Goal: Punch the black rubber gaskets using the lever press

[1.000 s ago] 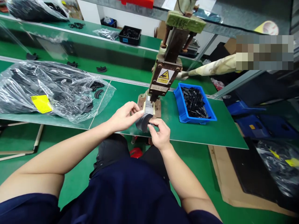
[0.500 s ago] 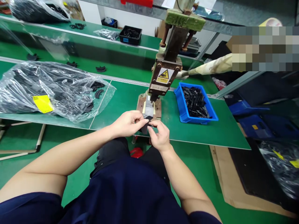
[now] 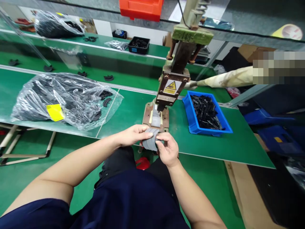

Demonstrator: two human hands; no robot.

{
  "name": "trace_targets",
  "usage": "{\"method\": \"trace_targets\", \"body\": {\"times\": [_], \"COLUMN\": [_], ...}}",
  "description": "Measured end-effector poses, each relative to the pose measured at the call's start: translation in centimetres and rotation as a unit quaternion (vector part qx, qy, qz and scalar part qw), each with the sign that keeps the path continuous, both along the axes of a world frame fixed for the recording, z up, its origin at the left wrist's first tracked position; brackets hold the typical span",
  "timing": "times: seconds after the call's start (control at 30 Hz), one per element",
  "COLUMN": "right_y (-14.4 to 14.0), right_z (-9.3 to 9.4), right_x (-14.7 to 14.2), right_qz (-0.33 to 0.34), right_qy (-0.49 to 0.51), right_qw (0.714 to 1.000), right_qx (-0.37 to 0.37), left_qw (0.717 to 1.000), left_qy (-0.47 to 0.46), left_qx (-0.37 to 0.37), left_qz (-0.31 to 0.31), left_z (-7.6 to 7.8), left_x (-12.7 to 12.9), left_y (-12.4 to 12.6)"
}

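A curved grey plastic part (image 3: 149,144) is held at the near edge of the bench, just in front of the press base (image 3: 165,119). My left hand (image 3: 133,135) is closed on its left side, with the thumb lying over the top. My right hand (image 3: 168,149) pinches at the part's right edge. Whether a small black strip sits between those fingertips cannot be made out. Above the base stands the hand press (image 3: 175,71) with a yellow warning label, its ram over a pale fixture (image 3: 156,120).
Right of the press is a blue bin (image 3: 192,122) of small black strips. To the left lies a clear plastic bag (image 3: 69,101) of dark curved parts. Several loose curved parts (image 3: 109,78) rest behind it. A wrapped lever (image 3: 226,78) juts out rightward from the press.
The curved part has turned, so its broad grey face now shows instead of a dark narrow side. Both hands still hold at it. My view has shifted, moving the scene lower in the picture.
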State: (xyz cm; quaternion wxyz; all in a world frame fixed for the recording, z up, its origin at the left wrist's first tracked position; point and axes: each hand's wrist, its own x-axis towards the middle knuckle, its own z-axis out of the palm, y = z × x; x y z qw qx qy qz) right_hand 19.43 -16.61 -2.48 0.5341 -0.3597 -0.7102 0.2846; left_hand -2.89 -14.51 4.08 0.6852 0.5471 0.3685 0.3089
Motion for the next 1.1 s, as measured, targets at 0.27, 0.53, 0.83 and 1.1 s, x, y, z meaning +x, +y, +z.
{"method": "trace_targets", "body": {"times": [0.27, 0.53, 0.83, 1.1], "right_y": [0.1, -2.2, -0.4, 8.3], "right_z": [-1.8, -2.0, 0.0, 3.9], "right_x": [3.1, 7.1, 14.5, 25.0], "right_qz": [-0.052, -0.102, -0.219, -0.369], "right_qy": [0.030, -0.014, -0.127, -0.289], "right_qw": [0.996, 0.989, 0.965, 0.874], "right_qx": [-0.072, -0.106, -0.071, -0.129], "left_qw": [0.936, 0.886, 0.905, 0.949], "left_qy": [-0.002, -0.010, 0.032, 0.129], "left_qx": [-0.122, -0.125, -0.101, 0.031], "left_qz": [0.330, 0.446, 0.413, 0.285], "left_z": [-5.6, -4.1, -7.0, -12.1], "left_x": [-3.8, -4.7, -4.4, -7.9], "left_y": [10.1, 26.3, 23.7, 13.1]}}
